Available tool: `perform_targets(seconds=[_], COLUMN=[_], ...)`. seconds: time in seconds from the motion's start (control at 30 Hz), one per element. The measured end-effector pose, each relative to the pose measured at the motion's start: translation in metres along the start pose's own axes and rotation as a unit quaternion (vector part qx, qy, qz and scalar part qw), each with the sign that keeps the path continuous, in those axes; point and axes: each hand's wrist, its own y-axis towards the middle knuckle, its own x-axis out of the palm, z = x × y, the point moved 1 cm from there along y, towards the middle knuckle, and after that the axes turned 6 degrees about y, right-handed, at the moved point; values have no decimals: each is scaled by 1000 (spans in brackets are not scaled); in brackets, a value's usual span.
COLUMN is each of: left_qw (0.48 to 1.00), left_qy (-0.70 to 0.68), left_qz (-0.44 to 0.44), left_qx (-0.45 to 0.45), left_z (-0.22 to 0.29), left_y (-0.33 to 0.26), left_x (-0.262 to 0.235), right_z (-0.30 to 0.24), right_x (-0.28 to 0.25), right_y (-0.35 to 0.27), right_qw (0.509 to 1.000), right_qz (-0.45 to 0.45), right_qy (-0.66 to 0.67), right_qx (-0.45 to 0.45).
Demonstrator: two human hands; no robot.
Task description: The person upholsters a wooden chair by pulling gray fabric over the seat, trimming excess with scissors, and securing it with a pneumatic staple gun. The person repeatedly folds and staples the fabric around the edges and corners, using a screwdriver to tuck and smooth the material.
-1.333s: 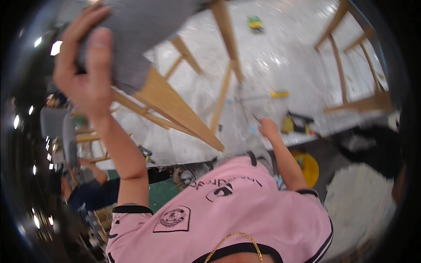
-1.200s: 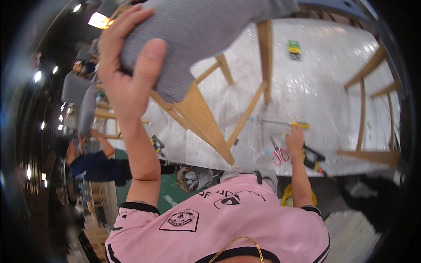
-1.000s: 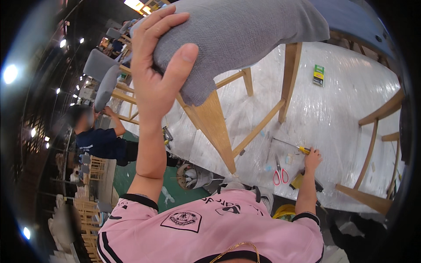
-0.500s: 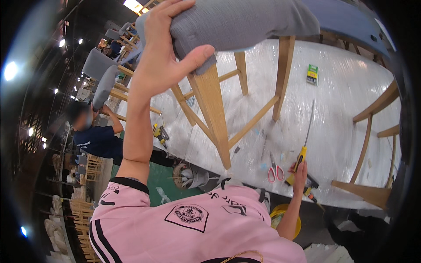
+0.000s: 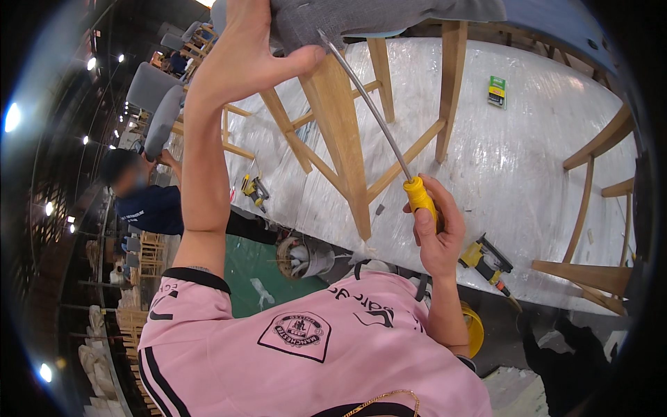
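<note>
A wooden chair (image 5: 340, 146) with a grey fabric seat (image 5: 410, 12) stands upright before me on the plastic-wrapped table. My left hand (image 5: 243, 62) grips the seat's near left corner, its thumb stretched along the fabric by the top of the leg; the upper edge of the picture cuts off its other fingers. In my right hand (image 5: 441, 233) is a screwdriver (image 5: 420, 197) with a yellow handle and a long metal shaft. The shaft slants up and left, and its tip meets the grey fabric close to my left thumb.
Staple guns, yellow and black, lie at the table's near edge (image 5: 488, 260) and farther left (image 5: 255, 192). A green and yellow box (image 5: 497, 92) sits toward the back. Wooden chair parts (image 5: 582, 276) rise at right. A co-worker (image 5: 147, 205) handles a grey seat at left.
My right hand has raised the screwdriver up and left, bringing its tip to the seat fabric. My left hand keeps its hold. The scissors are now out of sight.
</note>
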Motion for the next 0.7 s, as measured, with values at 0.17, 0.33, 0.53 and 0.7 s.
perform_targets(seconds=[0.17, 0.33, 0.53, 0.7], left_qw=[1000, 999, 1000, 999], left_qy=[-8, -36, -16, -45], left_qz=[0, 10, 5, 8], left_qx=[-8, -4, -1, -25], left_z=[2, 2, 4, 0], left_y=[-7, -10, -7, -10], left_x=[-1, 1, -1, 1], right_z=[3, 1, -2, -5], right_x=[2, -4, -9, 0], right_y=[-6, -8, -10, -9], right_qw=[1000, 998, 998, 996], right_qz=[7, -4, 19, 42], right_qy=[-12, 10, -54, -74], right_qx=[10, 58, 27, -40])
